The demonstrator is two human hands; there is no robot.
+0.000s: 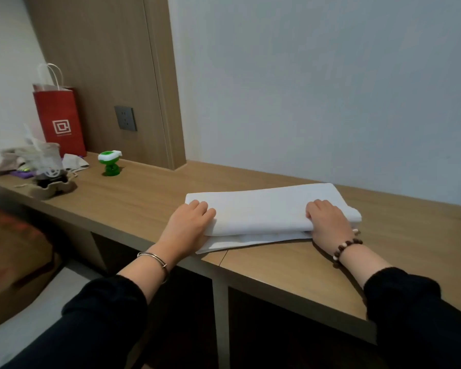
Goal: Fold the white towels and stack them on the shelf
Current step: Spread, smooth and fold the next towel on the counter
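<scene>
Blurred clutter [24, 161] far left; thumbs unseen at towel [264, 209] fold

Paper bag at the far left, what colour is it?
The bag is red with a white logo, best seen in the head view.

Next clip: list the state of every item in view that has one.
white towel, folded in layers, lying on the wooden counter.
left hand, grips the towel's left end.
right hand, grips the towel's right end.
red paper bag, upright, top open.
wall socket, nothing plugged in.
plastic cup, upright in a cardboard carrier.
</scene>
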